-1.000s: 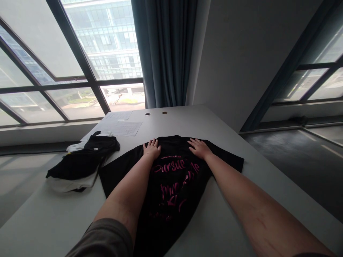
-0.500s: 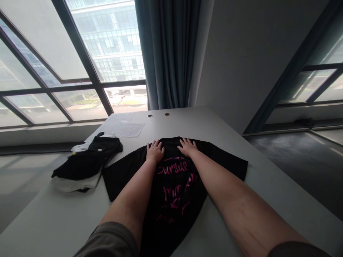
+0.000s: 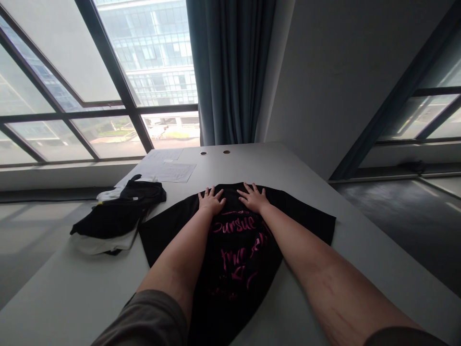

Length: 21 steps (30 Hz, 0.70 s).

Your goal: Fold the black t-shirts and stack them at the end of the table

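A black T-shirt (image 3: 234, 202) with pink lettering lies spread on the white table, its sleeves stretched out to both sides and its collar end away from me. My left hand (image 3: 212, 201) rests flat on the shirt left of the collar, fingers spread. On the other side of the collar, my right hand (image 3: 253, 197) presses on the cloth, its fingers also apart. Neither hand grasps the fabric. My forearms cover parts of the shirt's sides, and its hem runs out of the picture at the bottom.
A pile of black and white clothes (image 3: 111, 216) sits at the table's left edge. Behind it lie printed paper sheets (image 3: 173, 170). Two cable holes (image 3: 203, 153) are near the table's far edge (image 3: 252, 144). A blue curtain (image 3: 230, 72) and windows stand beyond.
My fingers have spread a little wider on the shirt, and the hands have stayed near the collar. The view has shifted slightly; the shirt lies as before.
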Tool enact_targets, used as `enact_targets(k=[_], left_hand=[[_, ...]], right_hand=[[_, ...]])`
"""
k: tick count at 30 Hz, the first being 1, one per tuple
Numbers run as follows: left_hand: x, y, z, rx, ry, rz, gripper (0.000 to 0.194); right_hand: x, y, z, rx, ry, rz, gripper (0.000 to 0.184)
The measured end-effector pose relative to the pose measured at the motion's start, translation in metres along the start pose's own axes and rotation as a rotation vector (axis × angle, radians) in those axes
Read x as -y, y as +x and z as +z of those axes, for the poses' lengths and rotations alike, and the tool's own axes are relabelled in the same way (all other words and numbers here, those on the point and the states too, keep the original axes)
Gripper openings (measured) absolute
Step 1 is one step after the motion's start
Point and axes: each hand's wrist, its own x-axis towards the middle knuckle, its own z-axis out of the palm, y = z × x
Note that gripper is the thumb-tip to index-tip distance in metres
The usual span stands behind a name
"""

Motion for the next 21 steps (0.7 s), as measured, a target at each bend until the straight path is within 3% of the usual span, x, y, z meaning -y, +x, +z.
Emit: enact_targets(k=[3, 6, 9, 11, 13, 16, 21], left_hand=[[0.000, -0.001, 0.001, -0.023, -0.009, -0.002, 0.066], [-0.002, -0.007, 0.001, -0.088, -0.007, 0.006, 0.064], [-0.003, -0.016, -0.002, -0.169, 0.015, 0.184, 0.057], [-0.003, -0.019, -0.004, -0.147, 0.032, 0.343, 0.052], [-0.003, -0.020, -0.006, -0.087, 0.037, 0.415, 0.050], [-0.002, -0.019, -0.008, -0.084, 0.043, 0.393, 0.046], [-0.003, -0.022, -0.006, -0.209, 0.051, 0.354, 0.036]], right_hand=[[0.001, -0.006, 0.001, -0.051, -0.033, -0.193, 0.057], [0.001, -0.008, 0.000, -0.051, -0.034, -0.288, 0.055], [0.001, -0.005, -0.001, -0.005, -0.028, -0.303, 0.054], [0.001, -0.004, -0.002, 0.020, -0.040, -0.303, 0.052], [0.000, -0.004, -0.004, 0.042, -0.049, -0.318, 0.051], [-0.001, -0.006, -0.006, 0.042, -0.043, -0.352, 0.050], [-0.001, -0.011, -0.005, -0.015, -0.010, -0.360, 0.048]])
